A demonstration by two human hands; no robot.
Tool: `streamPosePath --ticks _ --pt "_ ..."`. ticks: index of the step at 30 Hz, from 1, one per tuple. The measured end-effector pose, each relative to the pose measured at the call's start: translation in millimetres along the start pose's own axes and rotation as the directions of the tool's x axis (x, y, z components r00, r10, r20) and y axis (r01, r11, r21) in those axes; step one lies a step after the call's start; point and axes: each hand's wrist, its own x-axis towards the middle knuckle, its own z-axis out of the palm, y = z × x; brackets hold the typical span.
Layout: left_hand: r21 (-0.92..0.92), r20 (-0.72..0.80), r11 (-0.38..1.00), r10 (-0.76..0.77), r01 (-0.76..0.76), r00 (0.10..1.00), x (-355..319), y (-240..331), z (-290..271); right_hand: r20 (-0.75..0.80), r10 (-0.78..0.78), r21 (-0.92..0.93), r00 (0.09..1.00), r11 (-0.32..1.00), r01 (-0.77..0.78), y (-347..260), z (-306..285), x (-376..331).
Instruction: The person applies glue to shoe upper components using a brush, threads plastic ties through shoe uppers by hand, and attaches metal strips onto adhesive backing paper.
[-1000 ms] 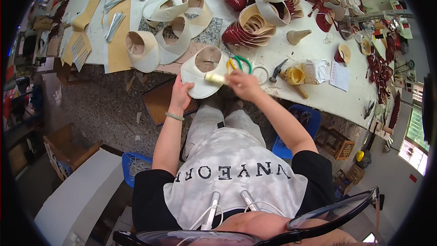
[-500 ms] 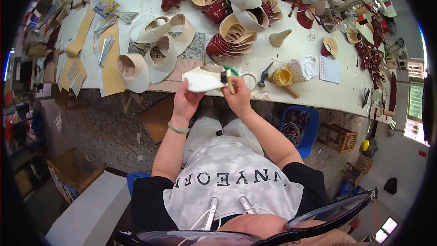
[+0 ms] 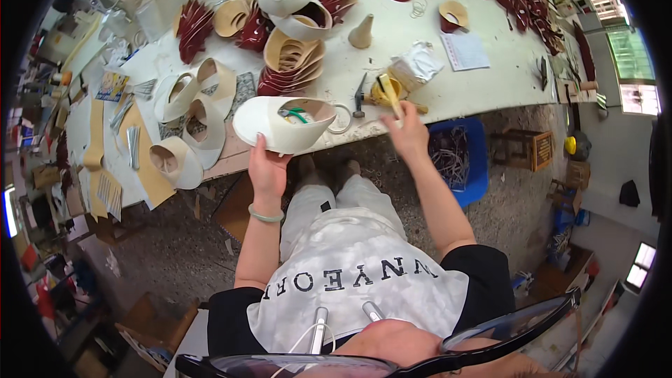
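Note:
My left hand (image 3: pixel 266 171) grips a white shoe upper (image 3: pixel 262 124) by its near edge, thumb on top, just over the table's front edge. Through its opening a green-handled tool (image 3: pixel 301 113) shows on the table. My right hand (image 3: pixel 408 136) is closed round a flat brush (image 3: pixel 392 98) with a yellowish handle. The brush's far end is at the mouth of a yellow glue pot (image 3: pixel 376 89); how deep it reaches cannot be seen. Left of the pot lies a small hammer (image 3: pixel 360 95). A pale ring (image 3: pixel 341 119) lies beside the upper.
More white uppers (image 3: pixel 203 129) lie to the left on a speckled slab. Stacked dark red and beige uppers (image 3: pixel 290 63) stand farther back. A beige cone (image 3: pixel 362 31), a foil-wrapped lump (image 3: pixel 416 65) and a paper sheet (image 3: pixel 465 51) are to the right. Below the table stands a blue bin (image 3: pixel 476 161).
My right hand has moved right with the brush, from the upper to the glue pot. My left hand holds the upper lower-left, now turned with its opening visible. The view has shifted right.

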Motion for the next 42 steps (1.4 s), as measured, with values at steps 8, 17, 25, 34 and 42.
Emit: streamPosePath --ticks 8,17,25,34,42 --pt "-0.132 0.149 0.945 -0.280 0.300 0.948 20.0 -15.2 12.1 0.064 0.069 -0.333 0.996 0.942 -0.043 81.4 26.8 77.7" --pt "-0.170 0.216 0.939 -0.261 0.299 0.941 42.8 -52.4 50.0 -0.010 -0.024 -0.191 1.000 0.981 0.022 105.5 13.9 27.8" --pt "-0.053 0.263 0.988 -0.127 0.146 0.956 29.8 -69.2 92.5 -0.234 -0.339 0.204 0.911 0.899 0.387 -3.0 8.5 -29.5" --pt "-0.137 0.297 0.989 -0.021 0.064 0.955 16.0 -57.0 90.4 -0.218 -0.265 0.186 0.939 0.933 0.307 -17.5 22.8 -8.7" --pt "-0.127 0.212 0.991 0.067 -0.041 0.975 10.8 -29.9 59.9 -0.135 -0.307 0.170 0.942 0.930 0.327 -24.4 36.4 -3.3"
